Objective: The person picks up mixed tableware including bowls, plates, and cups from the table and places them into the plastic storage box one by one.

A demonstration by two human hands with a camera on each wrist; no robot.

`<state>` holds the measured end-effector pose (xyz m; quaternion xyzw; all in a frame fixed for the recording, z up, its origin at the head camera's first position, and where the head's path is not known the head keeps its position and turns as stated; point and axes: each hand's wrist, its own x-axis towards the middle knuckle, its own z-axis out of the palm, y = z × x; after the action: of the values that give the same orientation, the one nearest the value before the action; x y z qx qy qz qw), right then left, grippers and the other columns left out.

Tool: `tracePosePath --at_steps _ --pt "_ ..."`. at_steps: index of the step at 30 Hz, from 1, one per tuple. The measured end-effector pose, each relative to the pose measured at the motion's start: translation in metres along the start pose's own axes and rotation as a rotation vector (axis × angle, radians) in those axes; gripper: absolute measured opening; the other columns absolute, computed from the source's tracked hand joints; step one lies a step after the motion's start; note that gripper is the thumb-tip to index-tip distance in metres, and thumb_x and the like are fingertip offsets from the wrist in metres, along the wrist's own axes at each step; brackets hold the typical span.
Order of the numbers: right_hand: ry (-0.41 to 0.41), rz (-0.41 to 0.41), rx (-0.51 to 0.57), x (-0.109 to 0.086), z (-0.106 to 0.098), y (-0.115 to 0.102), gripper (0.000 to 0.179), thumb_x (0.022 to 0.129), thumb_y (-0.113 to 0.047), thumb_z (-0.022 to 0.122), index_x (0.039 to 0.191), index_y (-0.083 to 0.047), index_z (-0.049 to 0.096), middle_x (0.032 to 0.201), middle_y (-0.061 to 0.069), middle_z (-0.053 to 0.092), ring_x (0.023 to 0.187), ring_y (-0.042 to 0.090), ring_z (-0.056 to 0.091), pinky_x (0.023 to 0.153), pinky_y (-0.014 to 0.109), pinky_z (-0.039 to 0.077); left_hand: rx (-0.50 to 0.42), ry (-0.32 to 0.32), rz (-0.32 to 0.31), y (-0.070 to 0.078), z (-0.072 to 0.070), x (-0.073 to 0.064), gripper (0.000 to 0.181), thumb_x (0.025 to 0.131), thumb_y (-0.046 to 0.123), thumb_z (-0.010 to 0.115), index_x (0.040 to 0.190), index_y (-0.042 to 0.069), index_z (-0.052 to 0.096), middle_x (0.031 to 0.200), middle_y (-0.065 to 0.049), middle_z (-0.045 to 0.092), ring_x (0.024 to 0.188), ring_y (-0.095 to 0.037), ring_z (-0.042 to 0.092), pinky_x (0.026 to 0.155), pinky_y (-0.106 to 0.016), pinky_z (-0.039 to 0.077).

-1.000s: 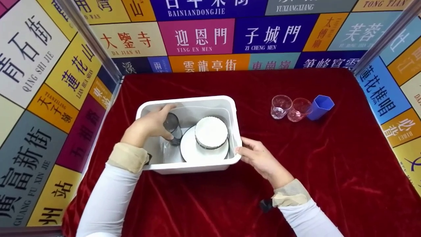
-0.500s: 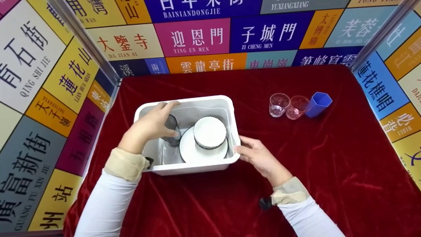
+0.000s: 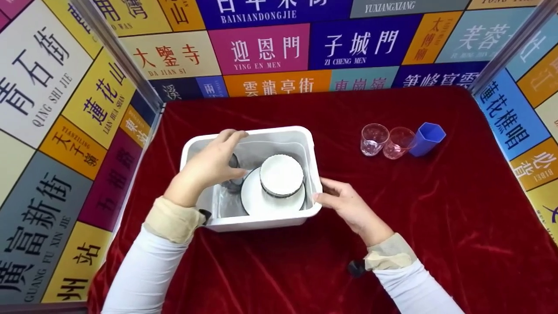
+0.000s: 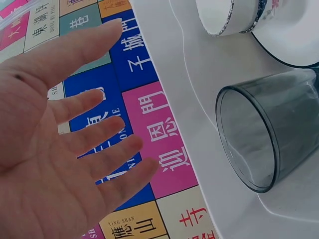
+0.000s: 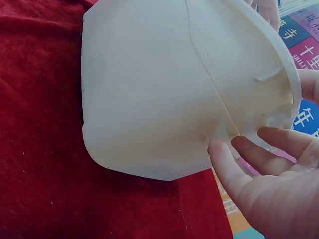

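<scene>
A white plastic bin (image 3: pixel 255 224) holds a white plate (image 3: pixel 256 198) with a dark rim, and a white bowl (image 3: pixel 281 174) with a patterned edge sits on that plate. Beside the plate is a smoky grey drinking glass (image 4: pixel 271 132), tilted in the left wrist view and partly hidden by a hand in the head view. Over the bin's left part, my left hand (image 3: pixel 209 165) hovers with spread fingers, apart from the glass. My right hand (image 3: pixel 351 207) grips the bin's right rim, thumb on top and fingers against the outer wall (image 5: pixel 149 99).
Two clear tumblers stand at the back right, one colourless (image 3: pixel 374 139) and one pinkish (image 3: pixel 398 143). A blue angular cup (image 3: pixel 427 138) is next to them. Red velvet cloth (image 3: pixel 392 183) covers the table, and panels with printed lettering (image 3: pixel 266 48) wall in its back and sides.
My left hand has let go of the grey glass and lifted slightly up and to the right, its fingers spreading. The right hand keeps its grip on the bin's rim.
</scene>
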<state>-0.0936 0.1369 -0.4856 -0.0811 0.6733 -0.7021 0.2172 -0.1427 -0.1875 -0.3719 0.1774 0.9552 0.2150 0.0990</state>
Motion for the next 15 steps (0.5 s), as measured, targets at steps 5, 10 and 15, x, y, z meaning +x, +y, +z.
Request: tracePosePath --at_steps 5,10,15 --pt "0.033 -0.015 -0.021 0.002 -0.005 -0.004 0.058 0.096 -0.010 0.065 0.149 0.001 0.045 0.146 0.027 0.053 0.120 0.024 0.065 0.103 0.028 0.051 0.003 0.010 0.011 0.001 0.001 -0.002 0.085 0.082 0.026 0.083 0.153 0.015 0.038 0.153 -0.015 0.040 0.136 -0.034 0.048 0.114 -0.051 0.041" --pt "0.095 -0.013 -0.043 0.004 -0.015 -0.007 0.056 0.097 -0.010 0.063 0.148 0.002 0.045 0.147 0.025 0.051 0.120 0.017 0.063 0.102 0.034 0.053 0.007 0.003 0.008 0.003 0.002 -0.002 0.085 0.083 0.026 0.082 0.154 0.015 0.037 0.154 -0.015 0.040 0.136 -0.035 0.048 0.113 -0.052 0.042" --pt "0.172 -0.013 -0.114 0.004 -0.027 -0.010 0.057 0.097 -0.013 0.065 0.149 0.001 0.045 0.149 0.023 0.050 0.126 0.022 0.058 0.101 0.031 0.053 -0.003 0.004 0.008 0.004 0.004 -0.003 0.085 0.083 0.027 0.083 0.154 0.016 0.037 0.154 -0.013 0.041 0.135 -0.033 0.049 0.112 -0.052 0.043"
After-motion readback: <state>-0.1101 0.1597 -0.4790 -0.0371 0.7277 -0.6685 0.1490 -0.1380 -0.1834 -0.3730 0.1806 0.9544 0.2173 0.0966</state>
